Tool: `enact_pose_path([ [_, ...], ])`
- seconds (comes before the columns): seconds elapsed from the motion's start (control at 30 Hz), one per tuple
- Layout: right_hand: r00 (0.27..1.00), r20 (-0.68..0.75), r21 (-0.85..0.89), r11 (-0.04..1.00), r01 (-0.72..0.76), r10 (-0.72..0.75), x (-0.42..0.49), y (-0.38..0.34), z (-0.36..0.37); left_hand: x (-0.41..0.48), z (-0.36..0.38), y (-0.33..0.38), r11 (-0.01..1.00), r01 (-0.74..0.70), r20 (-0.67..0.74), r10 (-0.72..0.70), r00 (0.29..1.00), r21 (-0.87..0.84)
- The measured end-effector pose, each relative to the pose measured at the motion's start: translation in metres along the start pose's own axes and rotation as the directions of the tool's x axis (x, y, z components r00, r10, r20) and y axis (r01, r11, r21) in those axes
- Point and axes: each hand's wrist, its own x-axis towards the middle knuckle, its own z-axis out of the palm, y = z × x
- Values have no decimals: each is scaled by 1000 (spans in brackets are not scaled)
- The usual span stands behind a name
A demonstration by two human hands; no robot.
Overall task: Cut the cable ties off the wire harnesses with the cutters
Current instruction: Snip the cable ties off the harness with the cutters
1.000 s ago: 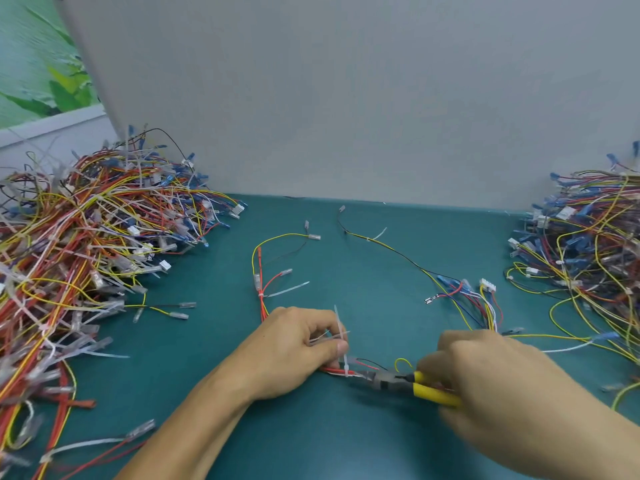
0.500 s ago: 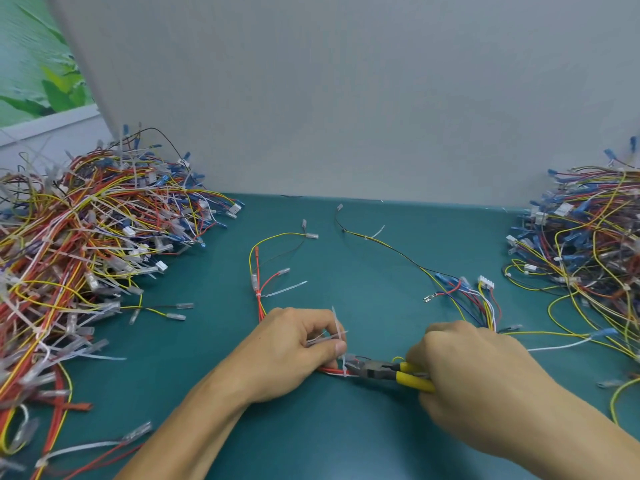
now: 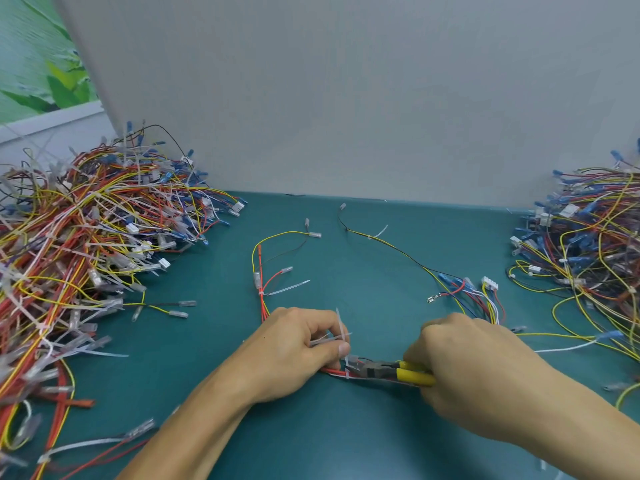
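Note:
A wire harness (image 3: pixel 263 292) of red, yellow and black wires lies on the green table (image 3: pixel 214 341) in front of me. My left hand (image 3: pixel 294 351) pinches the harness near a white cable tie (image 3: pixel 343 332) whose tail sticks up by my fingers. My right hand (image 3: pixel 471 372) grips the yellow-handled cutters (image 3: pixel 388 371). Their grey jaws point left and sit at the tie on the red wires, just below my left thumb. Whether the jaws have bitten through the tie I cannot tell.
A big heap of harnesses (image 3: pixel 79 258) with white ties fills the left side. Another heap (image 3: pixel 588 258) sits at the right edge. A black-and-yellow branch with blue terminals and a white connector (image 3: pixel 490 283) runs behind my right hand. A grey wall (image 3: pixel 346 98) stands behind.
My right hand has slid the cutters leftward along the harness until the jaws reach the tie beside my left thumb. My left hand has kept its hold.

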Motion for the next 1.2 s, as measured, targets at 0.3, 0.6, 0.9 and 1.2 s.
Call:
enact_pose_path([
  [0.3, 999, -27, -36, 999, 29, -30, 3, 1, 6, 0, 2, 0, 1000, -20, 2, 20, 1000, 9],
  [0.6, 998, -64, -46, 999, 23, -26, 0, -3, 10, 0, -2, 1, 985, -5, -37, -2, 999, -173],
  [0.9, 941, -337, 333, 938, 92, 28, 3, -14, 12, 2, -62, -10, 589, -12, -357, -473, 806, -808],
  [1.2, 910, -403, 210, 958, 197, -99, 25, -45, 37, 51, -58, 1, 787, 257, -258, -130, 958, 561],
])
